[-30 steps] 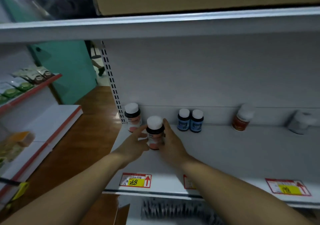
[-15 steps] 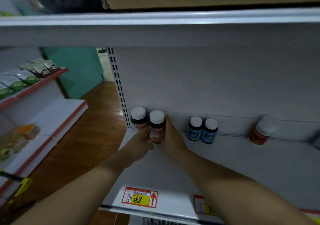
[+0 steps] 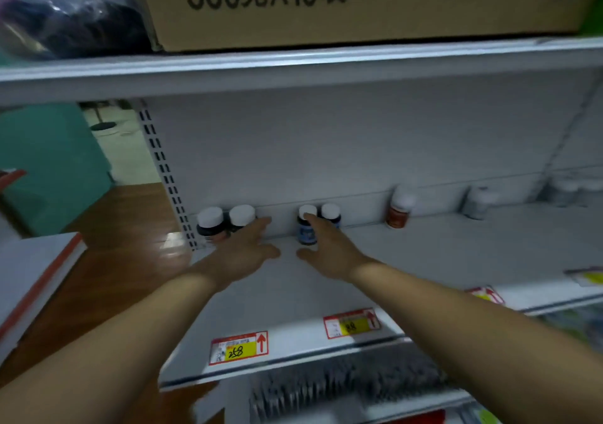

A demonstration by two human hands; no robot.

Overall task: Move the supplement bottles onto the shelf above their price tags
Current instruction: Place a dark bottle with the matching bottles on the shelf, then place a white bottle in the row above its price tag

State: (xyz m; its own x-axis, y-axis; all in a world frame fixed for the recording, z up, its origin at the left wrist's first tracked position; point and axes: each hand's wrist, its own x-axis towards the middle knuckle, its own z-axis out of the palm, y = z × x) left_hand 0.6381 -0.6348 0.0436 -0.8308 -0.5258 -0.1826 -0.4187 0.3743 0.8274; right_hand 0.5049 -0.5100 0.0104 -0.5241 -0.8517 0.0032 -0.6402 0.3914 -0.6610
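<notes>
The coming move is judged to turn on the two blue bottles (image 3: 318, 223), which stand upright at the back of the shelf (image 3: 424, 260), a little right of the centre of the frame. Their long axis is vertical and their white caps touch or nearly touch. The right hand (image 3: 326, 249) is placed directly in front of them and is clearly the nearer one. Its fingers (image 3: 310, 217) are stretched forward over the left bottle of the pair up to the cap, while the thumb is spread wide below, so a closed hold is not yet seen.

The left hand (image 3: 244, 249) is held flat with straight fingers and holds nothing. Its fingertips are just beside the right one of the two red-labelled bottles (image 3: 225, 223), which stand at the back wall in the left centre of the frame.

The price tag marked 88 (image 3: 352, 324) is fixed on the front edge of the shelf, lower and slightly to the right of the blue pair in the frame. The price tag marked 258 (image 3: 238, 347) is seen below the red-labelled pair. It is judged that the blue bottles need only a small shift to the right, if any.
</notes>
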